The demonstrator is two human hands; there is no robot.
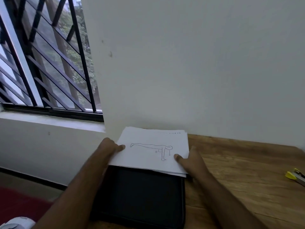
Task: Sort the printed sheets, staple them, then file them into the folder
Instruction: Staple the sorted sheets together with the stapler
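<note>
White paper, head view only: the stack of printed sheets (153, 151) lies at the far left corner of the bench (239, 171), up against the wall, its near edge overlapping the far end of a black folder (142, 195) that runs back toward the person along the bench's left edge. Top sheet shows a line drawing of a plank pose; edges below it look slightly fanned at the near right corner. Left hand (109, 148) grips the stack's left edge, thumb on top, fingers hidden beneath. Right hand (189, 160) holds the right edge the same way, thumb pressed on the paper. So the grip of both hands is pinching the stack, one per side, and the stack's long axis runs left to right between them. Yellow stapler (294, 176) sits well apart at the bench's right edge, partly cut off; right hand is the nearer one to it. Judgement: sorting or squaring comes first, and stapling will call for a reach rightward.
</note>
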